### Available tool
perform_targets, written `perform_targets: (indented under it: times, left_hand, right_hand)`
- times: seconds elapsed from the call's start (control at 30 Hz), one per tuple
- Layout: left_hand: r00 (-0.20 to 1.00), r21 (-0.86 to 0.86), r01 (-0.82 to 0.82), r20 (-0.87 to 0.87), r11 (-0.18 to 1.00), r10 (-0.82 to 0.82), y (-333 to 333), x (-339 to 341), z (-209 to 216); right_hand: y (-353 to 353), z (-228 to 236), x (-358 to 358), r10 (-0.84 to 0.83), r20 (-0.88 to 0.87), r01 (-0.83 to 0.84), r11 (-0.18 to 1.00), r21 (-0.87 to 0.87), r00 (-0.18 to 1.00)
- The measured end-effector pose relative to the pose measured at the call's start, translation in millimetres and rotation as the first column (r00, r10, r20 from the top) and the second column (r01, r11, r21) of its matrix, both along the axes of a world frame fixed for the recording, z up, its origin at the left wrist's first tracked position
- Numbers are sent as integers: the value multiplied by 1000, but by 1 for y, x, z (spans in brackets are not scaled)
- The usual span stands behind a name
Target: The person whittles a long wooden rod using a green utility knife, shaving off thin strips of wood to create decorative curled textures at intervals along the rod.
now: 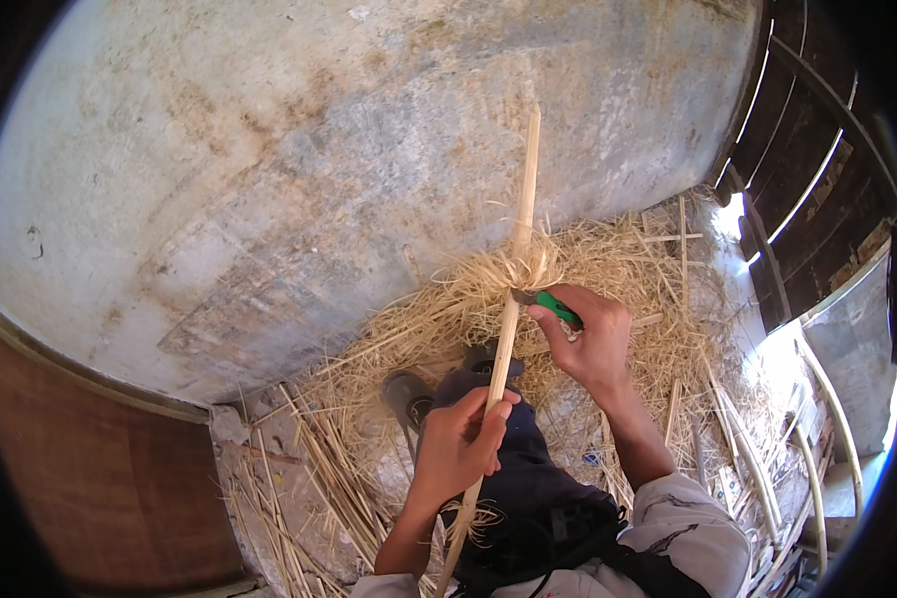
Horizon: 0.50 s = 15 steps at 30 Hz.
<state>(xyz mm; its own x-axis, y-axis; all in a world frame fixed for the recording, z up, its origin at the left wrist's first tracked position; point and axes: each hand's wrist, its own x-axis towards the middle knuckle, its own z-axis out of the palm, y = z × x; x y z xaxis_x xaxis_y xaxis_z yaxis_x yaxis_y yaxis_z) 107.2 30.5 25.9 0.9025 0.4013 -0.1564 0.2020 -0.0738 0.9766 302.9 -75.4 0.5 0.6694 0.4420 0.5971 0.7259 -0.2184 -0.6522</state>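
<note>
A long pale wooden stick (pixel 505 344) slants up from my lap, its far end standing out in front of the wall. My left hand (pixel 460 441) is closed around its lower part, thumb on top. In my right hand (pixel 595 334) is a green-handled knife (pixel 556 305), its short grey blade against the stick. A bunch of thin curled shavings (pixel 528 264) clings to the stick just beyond the blade. More shavings hang from the stick near its lower end, below my left hand.
A stained wall (pixel 369 169) rises in front. Loose shavings (pixel 628 269) cover the floor below it. Thin strips (pixel 319 478) lie at the left, and curved poles (pixel 747 458) at the right. A brown board (pixel 100 468) stands far left; dark slats (pixel 807 149) hang at the upper right.
</note>
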Motion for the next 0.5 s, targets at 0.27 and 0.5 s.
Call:
perform_targets:
  times: [0.27,0.5]
  left_hand:
    - [1000,-208,6,12,978,-4,2,-1,-2]
    - [999,-309,-48,9,950,53,5,-3,-3]
  right_hand:
    - [-4,-2,10,323,-521,-306,944,121,790]
    - [-16,-10,-1,417,-362,-449,893,-5,834]
